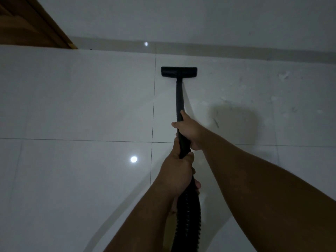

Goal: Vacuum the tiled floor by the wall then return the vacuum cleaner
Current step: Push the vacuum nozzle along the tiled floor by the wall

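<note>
Both hands clamped on vacuum wand (180, 99): right hand (189, 132) higher, left hand (177, 171) lower by ribbed hose (187, 215). Floor nozzle (179, 71) flat on tiled floor (81, 106), upper centre, near wall (200, 19). Debris (283, 75) upper right.

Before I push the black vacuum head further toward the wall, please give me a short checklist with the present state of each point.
1. Right hand grips the black rigid wand: ok.
2. Left hand grips where the wand meets the black ribbed hose: ok.
3. Flat black floor head on the glossy white tiled floor: ok.
4. Free floor between head and grey skirting strip: ok.
5. Debris specks on the right tiles removed: not ok.
6. Suction running: cannot tell.
</note>
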